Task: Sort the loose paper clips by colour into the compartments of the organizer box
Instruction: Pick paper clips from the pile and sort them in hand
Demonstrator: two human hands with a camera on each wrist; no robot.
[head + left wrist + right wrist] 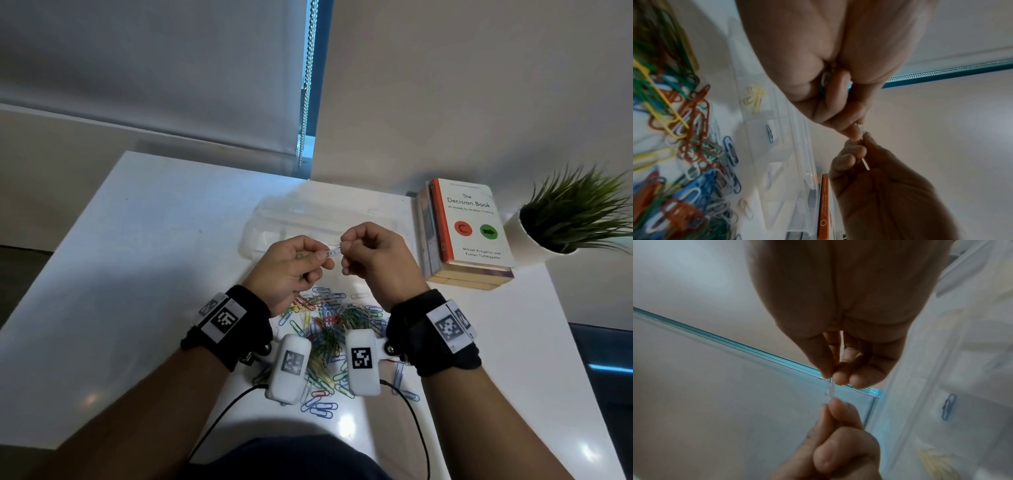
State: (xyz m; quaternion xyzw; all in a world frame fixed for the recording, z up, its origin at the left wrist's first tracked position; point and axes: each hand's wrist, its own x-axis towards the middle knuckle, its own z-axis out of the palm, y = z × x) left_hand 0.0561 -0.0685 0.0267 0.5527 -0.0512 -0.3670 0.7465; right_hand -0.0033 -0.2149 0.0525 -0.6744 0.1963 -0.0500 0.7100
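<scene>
Both hands are raised above the white table (pixel 137 257). The left hand (pixel 291 270) and right hand (pixel 373 260) each pinch one end of a pale, whitish wire paper clip (pixel 93 253) between thumb & fingertips — narrow grips, w/ more clips bunched in the left palm. Below lies the loose pile of multicoloured paper clips (pixel 329 329); just behind the hands is the clear plastic organizer box (pixel 274 222) — yellow clips (pixel 755 99) in one compartment, a blue clip (pixel 769 133) in the next.
</scene>
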